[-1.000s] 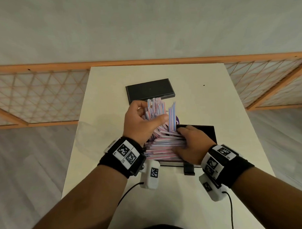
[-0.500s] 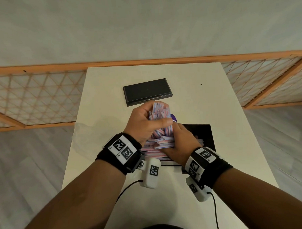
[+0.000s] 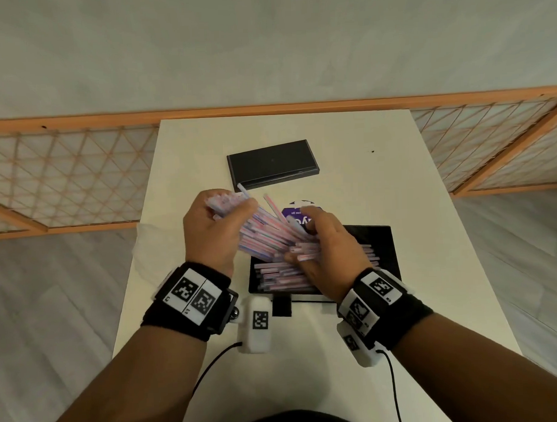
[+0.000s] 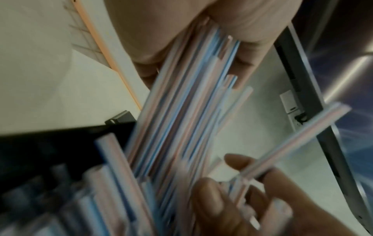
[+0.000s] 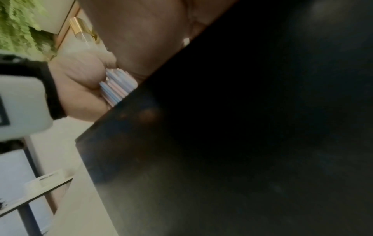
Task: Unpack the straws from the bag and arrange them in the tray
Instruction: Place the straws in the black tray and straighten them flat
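Over the near black tray (image 3: pixel 386 238) on the worktop (image 3: pixel 380 182), left hand (image 3: pixel 208 232) grips a straw bundle (image 3: pixel 265 236) by its far end, long axis slanting down toward the tray. Right hand (image 3: pixel 323 253), nearer the tray, pinches the low ends just above straws already lying in it (image 3: pixel 273 277). Judged next: lay bundle parallel to those.

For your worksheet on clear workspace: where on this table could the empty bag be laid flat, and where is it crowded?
Bare table lies right of the black lid, and along the left edge beside the left hand. The middle is crowded: tray, straws, right hand, purple label.
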Tool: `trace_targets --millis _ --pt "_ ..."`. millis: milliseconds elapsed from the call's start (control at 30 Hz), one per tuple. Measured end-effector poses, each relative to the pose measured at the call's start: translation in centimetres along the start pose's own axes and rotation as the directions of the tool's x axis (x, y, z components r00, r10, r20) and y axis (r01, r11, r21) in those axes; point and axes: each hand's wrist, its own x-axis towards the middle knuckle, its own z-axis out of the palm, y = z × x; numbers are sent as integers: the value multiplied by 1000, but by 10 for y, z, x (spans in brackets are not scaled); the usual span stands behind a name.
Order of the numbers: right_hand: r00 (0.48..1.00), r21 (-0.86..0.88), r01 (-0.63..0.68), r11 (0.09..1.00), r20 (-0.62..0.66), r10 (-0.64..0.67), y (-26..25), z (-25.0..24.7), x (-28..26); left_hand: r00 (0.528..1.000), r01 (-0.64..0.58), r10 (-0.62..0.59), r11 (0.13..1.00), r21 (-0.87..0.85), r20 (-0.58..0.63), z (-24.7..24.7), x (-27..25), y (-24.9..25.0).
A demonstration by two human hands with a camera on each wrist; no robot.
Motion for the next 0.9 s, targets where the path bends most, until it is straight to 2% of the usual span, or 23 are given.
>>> trace_targets --millis 67,167,300,400,467,600,733,800,900 --pt "999 64 -52 997 10 51 -2 -3 -2 996 66 -70 993 -95 -49 -2 -2 -3" --pt "992 8 -114 993 52 114 6 -11 -7 985 153 -166 968 -199 -47 1 -9 -5" --pt "959 -183 -194 964 171 226 24 -18 -3 975 210 -219 957 -202 -25 7 -19 -7" --pt "908 -395 -145 907 311 280 32 -12 4 958 260 -280 939 -227 -60 11 -22 -9" --pt "898 -424 -89 902 358 256 31 -8 8 948 290 -311 929 -230 -63 12 -21 -10" --pt "939 -295 80 952 343 27 10 -11 11 928 346 -371 894 -285 -39 16 -21 0" --pt "930 -369 249 896 350 -114 -13 -8 10 923 364 -385 863 -351 12 14 -25 4" --pt "931 -413 217 884 360 -61 -16 -5 8 920 351 -389 862 -365 -34 11 -26 3" --pt "930 -418 86 904 358 77 -8 -10 0 927 306 -357 898 -317 -116 10 -26 -5"
